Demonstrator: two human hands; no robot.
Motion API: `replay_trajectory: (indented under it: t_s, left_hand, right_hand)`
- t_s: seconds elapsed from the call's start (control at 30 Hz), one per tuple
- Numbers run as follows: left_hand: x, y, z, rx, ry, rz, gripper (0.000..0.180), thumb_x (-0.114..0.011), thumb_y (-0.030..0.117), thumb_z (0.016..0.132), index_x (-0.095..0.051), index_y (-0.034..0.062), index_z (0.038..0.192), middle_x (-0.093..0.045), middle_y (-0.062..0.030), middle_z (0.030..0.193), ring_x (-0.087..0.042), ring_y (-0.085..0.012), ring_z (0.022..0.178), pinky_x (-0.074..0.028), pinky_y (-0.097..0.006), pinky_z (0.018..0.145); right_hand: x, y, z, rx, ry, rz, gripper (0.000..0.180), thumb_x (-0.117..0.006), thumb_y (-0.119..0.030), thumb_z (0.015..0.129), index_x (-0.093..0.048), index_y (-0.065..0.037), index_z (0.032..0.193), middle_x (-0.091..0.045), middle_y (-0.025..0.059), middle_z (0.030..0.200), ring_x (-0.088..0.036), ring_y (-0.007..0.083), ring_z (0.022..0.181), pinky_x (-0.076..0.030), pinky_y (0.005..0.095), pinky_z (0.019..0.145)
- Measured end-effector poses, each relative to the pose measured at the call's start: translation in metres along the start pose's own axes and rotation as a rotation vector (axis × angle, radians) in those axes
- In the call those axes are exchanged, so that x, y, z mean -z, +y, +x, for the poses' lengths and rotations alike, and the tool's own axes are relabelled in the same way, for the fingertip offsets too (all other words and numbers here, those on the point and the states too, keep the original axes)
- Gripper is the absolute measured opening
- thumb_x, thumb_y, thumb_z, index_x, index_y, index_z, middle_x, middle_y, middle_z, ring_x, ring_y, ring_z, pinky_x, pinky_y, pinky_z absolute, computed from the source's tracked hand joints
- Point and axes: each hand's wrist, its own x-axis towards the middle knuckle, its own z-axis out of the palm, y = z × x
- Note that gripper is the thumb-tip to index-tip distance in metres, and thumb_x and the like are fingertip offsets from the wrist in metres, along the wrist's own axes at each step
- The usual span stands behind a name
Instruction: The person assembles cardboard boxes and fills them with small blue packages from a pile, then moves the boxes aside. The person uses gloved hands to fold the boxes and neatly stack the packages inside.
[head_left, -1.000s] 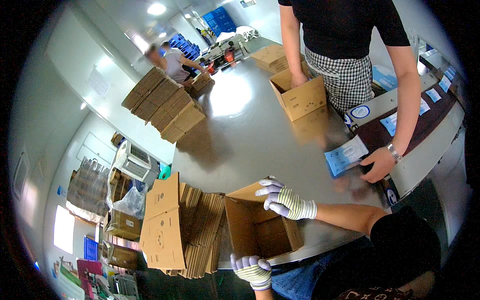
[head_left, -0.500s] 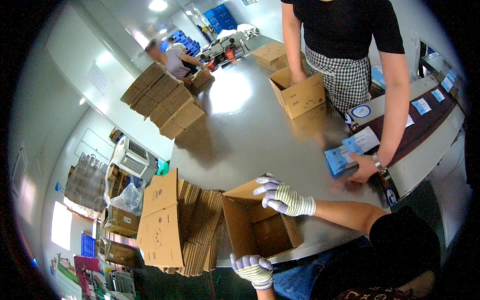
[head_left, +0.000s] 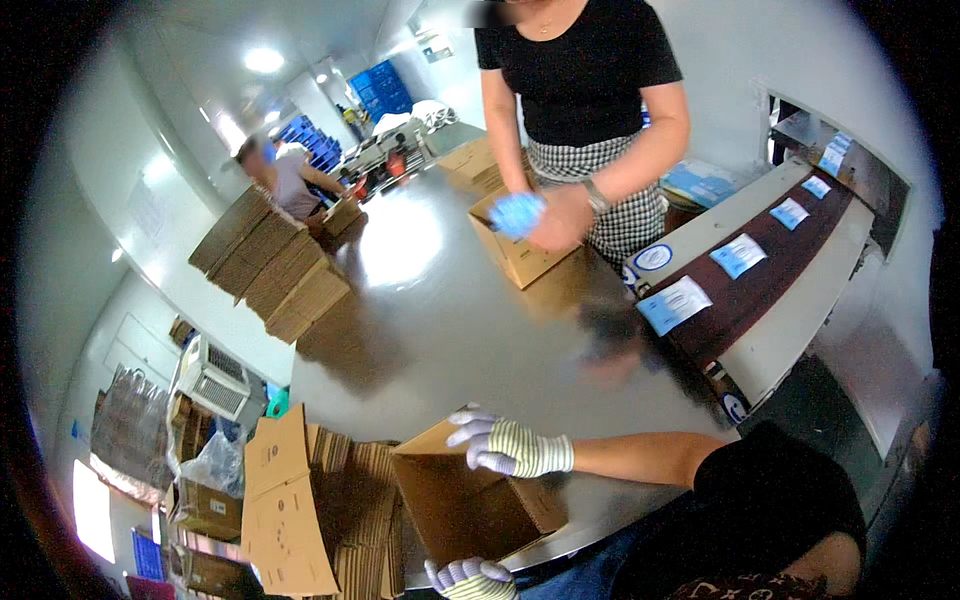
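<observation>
An open, empty cardboard box stands at the near edge of the metal table, its mouth toward me. My right hand, in a striped knit glove, grips the box's far upper edge with bent fingers. Wearing a matching glove, my left hand is at the near lower corner, its fingers curled on the edge and partly cut off by the picture's lower rim. A stack of flattened cartons lies right beside the box on the left, with a folded carton leaning at its outer side.
Across the metal table, a co-worker holds blue packets over another carton. A conveyor belt at right carries several blue-and-white packets. More flattened cartons are piled at far left, near another person.
My view has shifted, with my hands still on the box. The co-worker has lifted the blue packets from the belt's end to over their carton.
</observation>
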Motion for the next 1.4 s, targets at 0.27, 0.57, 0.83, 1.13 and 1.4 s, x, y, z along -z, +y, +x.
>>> replay_trajectory:
  t_s: [0.27, 0.57, 0.83, 1.13, 1.4]
  left_hand:
    - [-0.001, 0.009, 0.013, -0.013, 0.069, -0.028, 0.015, -0.047, 0.016, 0.075, -0.044, 0.0122, 0.061, -0.041, -0.0076, 0.057, -0.044, -0.0258, 0.054, -0.048, -0.047, 0.082]
    - [-0.001, 0.007, 0.011, -0.003, 0.081, 0.007, 0.017, -0.047, 0.017, 0.077, -0.043, 0.0136, 0.061, -0.039, -0.006, 0.056, -0.04, -0.0238, 0.053, -0.046, -0.045, 0.083]
    - [-0.006, 0.006, 0.007, 0.007, 0.105, -0.022, 0.022, -0.047, 0.02, 0.081, -0.043, 0.0123, 0.061, -0.038, -0.0069, 0.056, -0.041, -0.0248, 0.053, -0.046, -0.047, 0.085]
    - [-0.001, 0.011, 0.013, -0.025, 0.062, -0.004, 0.022, -0.045, 0.02, 0.084, -0.047, 0.0116, 0.063, -0.043, -0.0079, 0.059, -0.045, -0.0263, 0.055, -0.048, -0.048, 0.082]
    - [0.014, 0.025, 0.027, -0.063, -0.078, 0.086, 0.039, -0.046, 0.036, 0.095, -0.046, 0.0119, 0.064, -0.049, -0.0068, 0.06, -0.051, -0.0275, 0.055, -0.039, -0.041, 0.053]
  right_hand:
    - [0.001, 0.006, -0.005, -0.01, 0.03, -0.009, 0.032, -0.042, -0.028, 0.095, -0.061, -0.007, 0.08, -0.056, 0.0132, 0.121, -0.039, 0.0357, 0.128, -0.023, 0.0471, 0.112]
    - [-0.003, 0.004, -0.004, -0.026, 0.03, -0.031, 0.031, -0.043, -0.028, 0.095, -0.061, -0.007, 0.079, -0.057, 0.0118, 0.12, -0.038, 0.0348, 0.13, -0.025, 0.0474, 0.111]
    - [0.001, 0.0, -0.002, -0.036, 0.007, -0.002, 0.027, -0.045, -0.025, 0.095, -0.061, -0.007, 0.082, -0.056, 0.0108, 0.123, -0.034, 0.0338, 0.133, -0.019, 0.0488, 0.114]
    - [-0.005, 0.005, -0.001, -0.043, 0.046, -0.004, 0.034, -0.042, -0.031, 0.095, -0.06, -0.006, 0.079, -0.053, 0.015, 0.126, -0.037, 0.0372, 0.13, -0.025, 0.0464, 0.111]
    - [-0.026, -0.002, -0.002, -0.431, 0.167, 0.239, 0.05, -0.041, -0.038, 0.098, -0.041, -0.004, 0.134, -0.041, 0.0213, 0.14, -0.037, 0.0346, 0.132, -0.029, 0.0413, 0.109]
